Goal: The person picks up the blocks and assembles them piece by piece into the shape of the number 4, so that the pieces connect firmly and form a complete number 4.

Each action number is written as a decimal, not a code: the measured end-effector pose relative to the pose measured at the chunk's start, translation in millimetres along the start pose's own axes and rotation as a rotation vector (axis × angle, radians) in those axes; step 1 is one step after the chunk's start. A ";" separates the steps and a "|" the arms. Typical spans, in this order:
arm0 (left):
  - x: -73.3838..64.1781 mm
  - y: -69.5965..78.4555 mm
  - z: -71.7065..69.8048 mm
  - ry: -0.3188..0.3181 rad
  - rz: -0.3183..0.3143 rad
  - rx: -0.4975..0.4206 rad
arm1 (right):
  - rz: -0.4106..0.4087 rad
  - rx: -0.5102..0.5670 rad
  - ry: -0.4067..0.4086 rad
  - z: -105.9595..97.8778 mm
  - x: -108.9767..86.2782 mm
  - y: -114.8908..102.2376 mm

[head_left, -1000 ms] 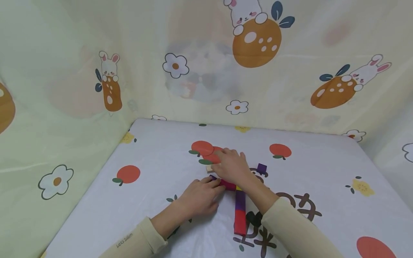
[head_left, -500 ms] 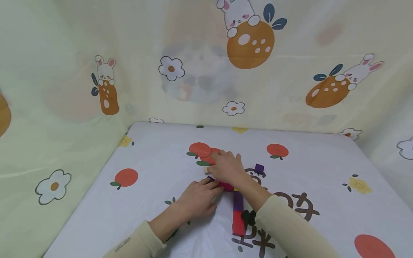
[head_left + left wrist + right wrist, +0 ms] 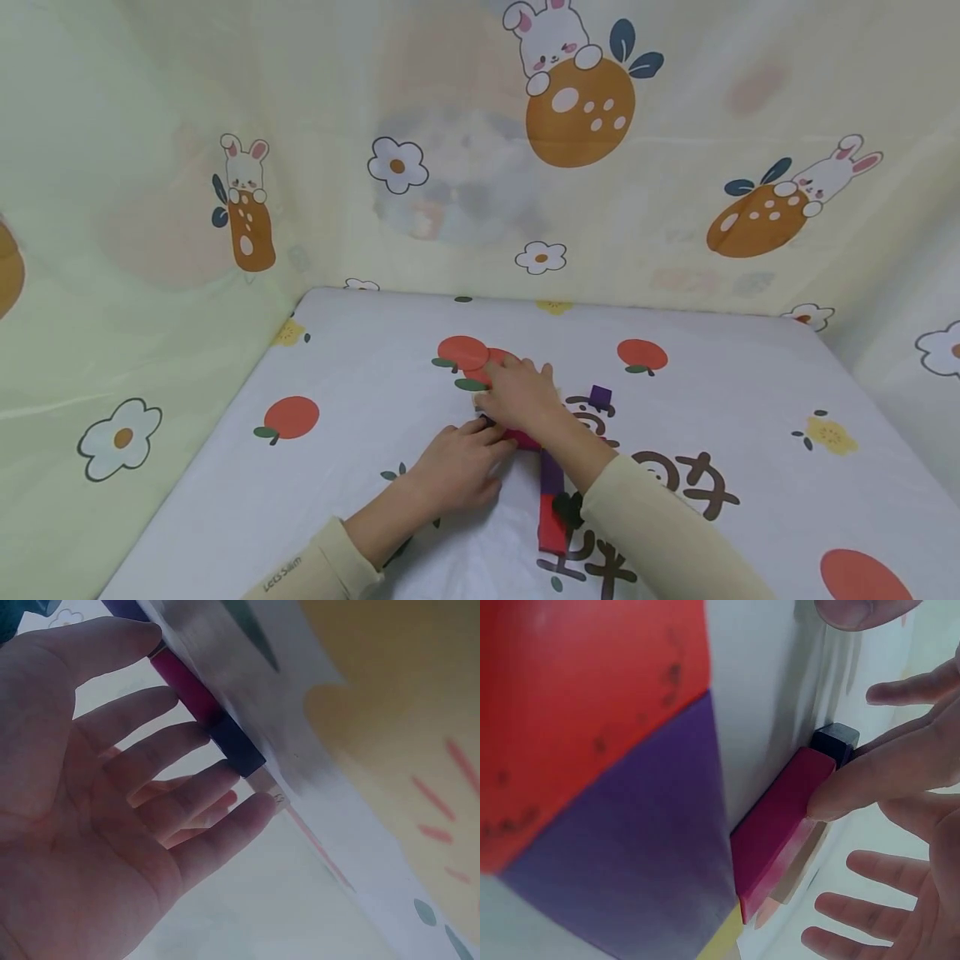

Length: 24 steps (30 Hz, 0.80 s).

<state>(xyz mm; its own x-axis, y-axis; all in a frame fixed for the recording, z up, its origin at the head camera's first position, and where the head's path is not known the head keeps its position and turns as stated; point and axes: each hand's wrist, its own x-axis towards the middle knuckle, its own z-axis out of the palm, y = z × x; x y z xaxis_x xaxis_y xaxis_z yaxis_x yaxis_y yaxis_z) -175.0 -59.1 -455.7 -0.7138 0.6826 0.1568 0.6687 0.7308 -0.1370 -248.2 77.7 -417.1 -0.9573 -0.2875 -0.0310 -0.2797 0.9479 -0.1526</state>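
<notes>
Wooden blocks lie joined in an L in the head view: a red block [image 3: 552,527] nearest, then a purple block [image 3: 552,473], and a magenta block [image 3: 522,438] turning left. A yellow piece [image 3: 724,937] marks the corner; a dark blue block [image 3: 834,741] ends the row. My left hand [image 3: 459,468] rests its straight fingertips along the magenta and dark blue blocks. My right hand [image 3: 523,402] reaches over the row, its fingers spread on the far side, nearest a plain wood block [image 3: 262,784]. My right hand covers most of that block in the head view.
A loose purple cube [image 3: 600,397] sits right of my right hand. The white tablecloth [image 3: 375,358] carries printed fruit and brown lettering. Behind the table hangs a pale curtain [image 3: 465,83] with rabbit prints. A dark piece [image 3: 567,508] shows beside the right sleeve.
The head view has shifted a little, moving the scene slightly left and down. My right hand has edged left over the plain wood block, covering more of it. My left hand stays at the row.
</notes>
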 end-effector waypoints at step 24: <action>0.0 -0.8 -2.4 -0.054 -0.025 -0.051 | 0.008 0.015 -0.069 12.7 6.5 -3.3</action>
<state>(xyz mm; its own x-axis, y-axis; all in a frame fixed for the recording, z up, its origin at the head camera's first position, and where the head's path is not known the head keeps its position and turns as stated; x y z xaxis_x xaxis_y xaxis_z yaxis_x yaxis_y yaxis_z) -175.0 -59.6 -453.2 -0.7394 0.6648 0.1061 0.6596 0.7470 -0.0834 -252.5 70.9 -429.3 -0.9522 -0.2886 -0.0999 -0.2700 0.9483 -0.1666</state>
